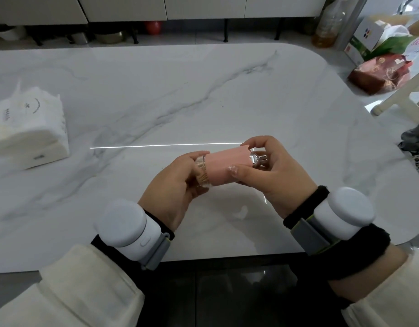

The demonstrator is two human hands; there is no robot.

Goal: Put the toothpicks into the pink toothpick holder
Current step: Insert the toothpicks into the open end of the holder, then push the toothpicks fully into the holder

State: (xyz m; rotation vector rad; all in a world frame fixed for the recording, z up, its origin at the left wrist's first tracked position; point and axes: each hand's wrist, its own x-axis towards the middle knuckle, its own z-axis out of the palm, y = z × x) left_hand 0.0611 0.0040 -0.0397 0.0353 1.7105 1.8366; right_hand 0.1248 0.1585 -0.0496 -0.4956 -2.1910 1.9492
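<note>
Head cam is looking down at a white marble table (203, 90), so I'm placing everything relative to the pink toothpick holder (227, 167), which is being held on its side just above the tabletop near the front edge. Way off to the left of the holder, a white tissue pack (29, 131) is sitting on the table, well apart from the hands. Coming closer, the left hand (173, 192) is wrapping its fingers around the holder's left end, gripping the clear part (202, 172) there, and you can see a bundle of toothpicks (200, 178) showing through that clear bit, right up against the pink body. The pink body itself is lying roughly horizontal between both hands, tilting up a little toward the right. At its right end a shiny silver metal piece (259, 160) is sticking out, and the right hand (272, 175) is closing around that end, thumb pressing on the pink side and the other fingers curling over the top near the metal bit. Both wrists are wearing chunky white devices on straps, with cream sleeves behind them. Far to the right of the holder and past the table's rounded corner, a reddish bag (378, 76), a white box (369, 31) and a bottle of yellowish liquid (328, 24) are sitting in the background clutter.
</note>
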